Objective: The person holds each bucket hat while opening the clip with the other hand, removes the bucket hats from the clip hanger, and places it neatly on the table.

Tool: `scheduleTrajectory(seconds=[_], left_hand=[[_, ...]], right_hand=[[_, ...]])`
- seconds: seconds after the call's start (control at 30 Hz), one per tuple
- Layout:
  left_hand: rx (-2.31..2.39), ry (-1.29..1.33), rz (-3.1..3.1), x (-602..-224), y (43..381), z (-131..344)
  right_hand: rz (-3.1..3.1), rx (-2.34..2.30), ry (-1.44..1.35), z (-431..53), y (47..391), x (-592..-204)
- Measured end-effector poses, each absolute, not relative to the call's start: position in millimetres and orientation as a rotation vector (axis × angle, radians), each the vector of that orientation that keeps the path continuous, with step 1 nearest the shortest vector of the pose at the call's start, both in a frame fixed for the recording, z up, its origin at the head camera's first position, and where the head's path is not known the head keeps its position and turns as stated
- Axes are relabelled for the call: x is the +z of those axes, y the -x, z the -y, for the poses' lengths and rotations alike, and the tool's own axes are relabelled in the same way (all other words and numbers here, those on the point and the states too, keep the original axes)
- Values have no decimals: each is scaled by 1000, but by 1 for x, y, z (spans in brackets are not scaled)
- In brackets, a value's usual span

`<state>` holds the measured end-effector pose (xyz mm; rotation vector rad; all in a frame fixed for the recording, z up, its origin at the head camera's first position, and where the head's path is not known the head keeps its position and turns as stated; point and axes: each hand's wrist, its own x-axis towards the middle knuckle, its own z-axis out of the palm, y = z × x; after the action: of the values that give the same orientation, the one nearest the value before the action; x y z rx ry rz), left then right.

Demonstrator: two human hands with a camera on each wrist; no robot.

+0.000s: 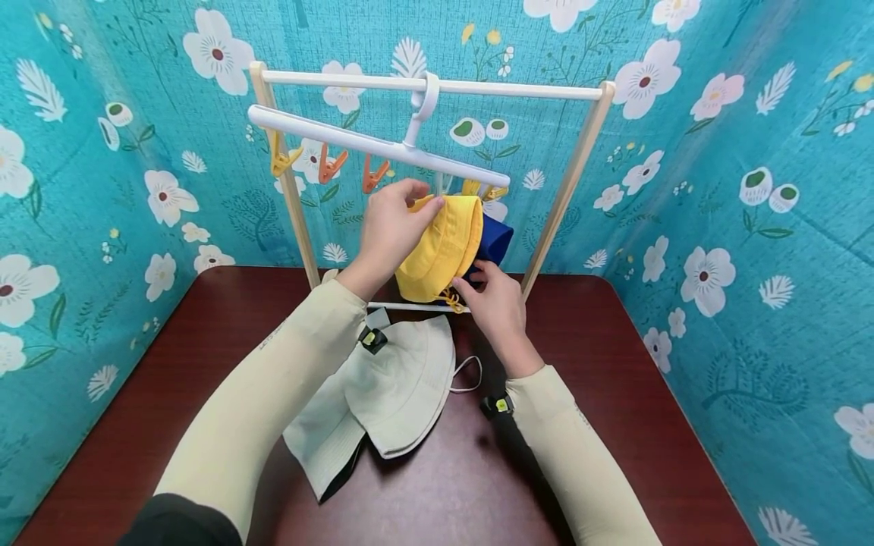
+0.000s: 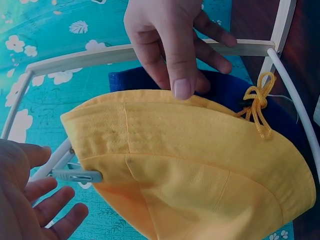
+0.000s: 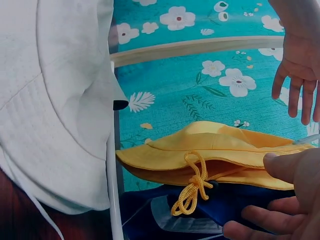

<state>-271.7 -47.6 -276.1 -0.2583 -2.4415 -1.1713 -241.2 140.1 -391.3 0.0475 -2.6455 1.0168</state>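
Yellow hat (image 1: 437,250) hung below the hanger (image 1: 378,144), just beside the blue hat (image 1: 495,241), crown directed left, opening directed right, long axis steep and tilted, left hand (image 1: 392,227) spread near the clip (image 2: 77,175), right hand (image 1: 498,303) relaxed at the brim (image 1: 470,231), thumb and fingers parted.

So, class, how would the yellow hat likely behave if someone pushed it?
The yellow hat would probably bend easily, since its stitched fabric looks thin and partly flattened. It may swing rather than slide, as the grey clip seems to hold its edge. Its loosely hanging cord could sway.
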Motion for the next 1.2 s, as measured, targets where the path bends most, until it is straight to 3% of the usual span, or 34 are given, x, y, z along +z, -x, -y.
scheduleTrajectory(seconds=[0.53, 1.2], left_hand=[[-1147, 259, 2433, -274, 278, 44], [-1103, 125, 2506, -267, 287, 38]], right_hand=[[2554, 1100, 37, -126, 254, -394], [2456, 985, -79, -115, 248, -395]])
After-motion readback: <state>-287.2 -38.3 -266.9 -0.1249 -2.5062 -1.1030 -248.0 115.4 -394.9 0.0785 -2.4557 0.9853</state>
